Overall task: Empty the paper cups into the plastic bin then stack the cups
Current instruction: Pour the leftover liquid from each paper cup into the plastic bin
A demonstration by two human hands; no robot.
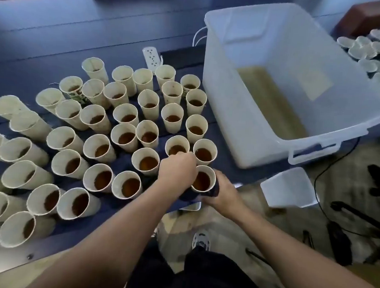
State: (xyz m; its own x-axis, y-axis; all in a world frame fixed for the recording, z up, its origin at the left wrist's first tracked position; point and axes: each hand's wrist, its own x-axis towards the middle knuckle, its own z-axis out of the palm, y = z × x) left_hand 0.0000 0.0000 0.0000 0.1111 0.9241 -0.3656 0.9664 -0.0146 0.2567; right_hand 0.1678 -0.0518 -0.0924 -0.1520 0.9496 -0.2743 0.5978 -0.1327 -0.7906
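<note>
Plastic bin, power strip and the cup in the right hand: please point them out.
plastic bin (330,138): head view, near rim.
power strip (151,57): head view, socket face.
cup (201,181): head view, brown liquid inside.

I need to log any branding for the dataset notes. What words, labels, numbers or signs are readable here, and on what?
No text can be read.
Green print on one cup, back left of the group: too blurred to read.
Pale rectangular label on the bin wall: no readable characters.
Power strip: only socket holes show, no lettering.
</note>
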